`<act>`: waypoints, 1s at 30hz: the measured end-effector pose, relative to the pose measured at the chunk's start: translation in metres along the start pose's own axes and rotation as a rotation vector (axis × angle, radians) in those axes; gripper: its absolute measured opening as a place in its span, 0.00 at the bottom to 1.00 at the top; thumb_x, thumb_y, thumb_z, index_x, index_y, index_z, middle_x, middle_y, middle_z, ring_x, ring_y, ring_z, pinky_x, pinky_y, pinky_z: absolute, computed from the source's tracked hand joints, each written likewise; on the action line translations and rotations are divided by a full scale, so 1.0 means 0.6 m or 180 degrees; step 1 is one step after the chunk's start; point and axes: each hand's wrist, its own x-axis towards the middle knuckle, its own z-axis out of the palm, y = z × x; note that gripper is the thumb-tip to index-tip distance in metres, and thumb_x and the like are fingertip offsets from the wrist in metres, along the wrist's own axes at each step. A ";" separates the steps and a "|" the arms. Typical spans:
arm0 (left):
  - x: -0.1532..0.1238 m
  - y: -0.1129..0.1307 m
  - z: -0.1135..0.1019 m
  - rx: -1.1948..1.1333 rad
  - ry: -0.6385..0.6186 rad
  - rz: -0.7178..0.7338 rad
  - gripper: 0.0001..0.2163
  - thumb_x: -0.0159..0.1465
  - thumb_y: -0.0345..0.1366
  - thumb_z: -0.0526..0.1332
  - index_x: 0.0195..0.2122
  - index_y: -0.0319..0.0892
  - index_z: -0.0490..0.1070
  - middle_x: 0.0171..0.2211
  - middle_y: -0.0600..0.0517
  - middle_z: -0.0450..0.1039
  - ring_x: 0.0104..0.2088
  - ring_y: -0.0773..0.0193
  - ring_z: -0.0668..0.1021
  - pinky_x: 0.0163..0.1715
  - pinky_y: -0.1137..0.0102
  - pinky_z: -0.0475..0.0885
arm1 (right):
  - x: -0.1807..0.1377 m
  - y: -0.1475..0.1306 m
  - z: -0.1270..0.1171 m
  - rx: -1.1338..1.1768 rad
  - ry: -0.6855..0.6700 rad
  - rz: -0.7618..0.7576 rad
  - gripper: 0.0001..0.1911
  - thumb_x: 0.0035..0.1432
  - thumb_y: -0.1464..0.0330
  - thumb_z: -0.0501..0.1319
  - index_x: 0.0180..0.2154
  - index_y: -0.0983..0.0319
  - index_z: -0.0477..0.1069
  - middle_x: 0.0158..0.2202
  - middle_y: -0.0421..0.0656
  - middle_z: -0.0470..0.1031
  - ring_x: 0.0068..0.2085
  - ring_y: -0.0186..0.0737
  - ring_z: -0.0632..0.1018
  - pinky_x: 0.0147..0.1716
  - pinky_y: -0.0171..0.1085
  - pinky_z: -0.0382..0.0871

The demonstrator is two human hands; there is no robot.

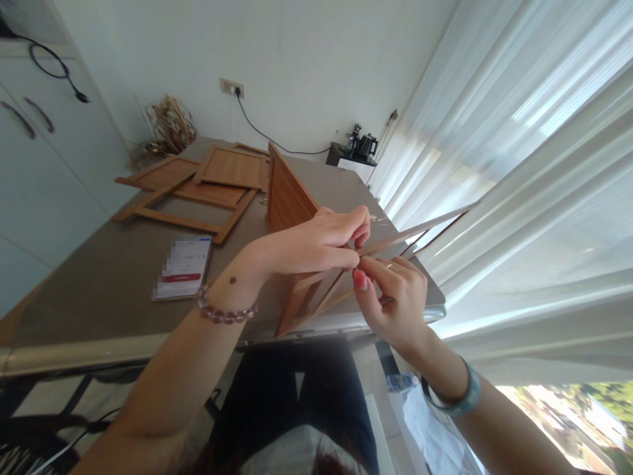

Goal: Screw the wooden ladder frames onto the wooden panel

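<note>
My left hand (316,241), with a bead bracelet on its wrist, is curled over the edge of a thin wooden frame piece (420,231), fingertips pinched on it. Just below, my right hand (395,297), with a teal bangle on its wrist, pinches at the same spot; whether it holds something small I cannot make out. The frame joins an upright brown wooden panel (287,191) standing on the grey table (99,277). The joint between them is hidden by my fingers.
Flat wooden frames and panels (198,185) lie at the table's far side. A phone (182,267) with a lit screen rests near my left wrist. Dried twigs (168,128), a wall socket with cable (231,87), kettles (363,144), white curtains (519,165) and cabinet doors (39,152) surround the table.
</note>
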 end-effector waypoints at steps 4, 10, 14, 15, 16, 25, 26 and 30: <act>0.000 0.000 0.000 -0.0061 -0.0031 0.0055 0.06 0.60 0.31 0.54 0.34 0.42 0.53 0.29 0.57 0.59 0.30 0.70 0.60 0.35 0.69 0.54 | 0.000 0.003 0.011 -0.0416 0.0975 -0.0232 0.18 0.65 0.56 0.58 0.26 0.58 0.62 0.20 0.36 0.69 0.25 0.36 0.69 0.31 0.38 0.57; -0.001 0.003 -0.001 0.0028 -0.0018 0.0101 0.06 0.59 0.30 0.53 0.32 0.42 0.52 0.29 0.57 0.58 0.30 0.70 0.60 0.35 0.68 0.54 | -0.016 0.007 0.035 -0.0676 0.1399 -0.0686 0.15 0.68 0.61 0.54 0.28 0.55 0.65 0.21 0.37 0.74 0.29 0.40 0.71 0.37 0.43 0.56; -0.001 0.004 -0.002 0.0055 -0.0024 0.0069 0.06 0.58 0.29 0.53 0.33 0.42 0.52 0.28 0.58 0.57 0.29 0.70 0.60 0.34 0.68 0.54 | -0.022 0.009 0.030 -0.0802 0.1155 -0.0751 0.19 0.71 0.58 0.47 0.29 0.55 0.66 0.23 0.37 0.73 0.34 0.41 0.71 0.43 0.45 0.53; -0.002 0.004 -0.002 0.0072 -0.0042 0.0056 0.06 0.59 0.29 0.52 0.33 0.42 0.53 0.28 0.58 0.57 0.29 0.70 0.60 0.35 0.68 0.54 | -0.024 0.010 0.024 -0.0810 0.1038 -0.0800 0.18 0.70 0.58 0.47 0.30 0.55 0.66 0.25 0.37 0.74 0.35 0.41 0.71 0.44 0.45 0.52; -0.002 0.004 -0.002 0.0091 -0.0058 0.0045 0.05 0.59 0.29 0.52 0.33 0.42 0.53 0.28 0.57 0.57 0.29 0.70 0.60 0.35 0.68 0.54 | -0.025 0.010 0.017 -0.0793 0.0892 -0.0847 0.16 0.70 0.59 0.48 0.32 0.55 0.66 0.26 0.37 0.74 0.37 0.42 0.71 0.44 0.45 0.52; -0.004 0.003 -0.003 0.0136 -0.0078 -0.0048 0.07 0.58 0.31 0.53 0.33 0.43 0.52 0.31 0.56 0.59 0.32 0.69 0.59 0.35 0.68 0.54 | -0.019 0.017 -0.061 -0.1461 -0.0245 -0.1826 0.11 0.67 0.72 0.55 0.50 0.63 0.68 0.44 0.44 0.79 0.46 0.39 0.69 0.38 0.39 0.61; -0.004 0.003 -0.003 0.0110 -0.0078 -0.0070 0.07 0.58 0.31 0.53 0.33 0.43 0.52 0.31 0.56 0.59 0.32 0.69 0.59 0.34 0.68 0.54 | -0.015 0.019 -0.068 -0.1500 -0.0329 -0.1951 0.12 0.66 0.73 0.57 0.51 0.63 0.68 0.44 0.43 0.80 0.46 0.38 0.69 0.37 0.38 0.61; -0.005 0.003 -0.003 0.0077 -0.0095 -0.0153 0.07 0.57 0.31 0.53 0.33 0.43 0.52 0.31 0.56 0.58 0.32 0.68 0.59 0.34 0.68 0.54 | 0.005 0.035 -0.091 -0.1240 -0.0401 -0.2315 0.13 0.66 0.72 0.60 0.52 0.57 0.69 0.40 0.38 0.80 0.42 0.33 0.72 0.31 0.37 0.61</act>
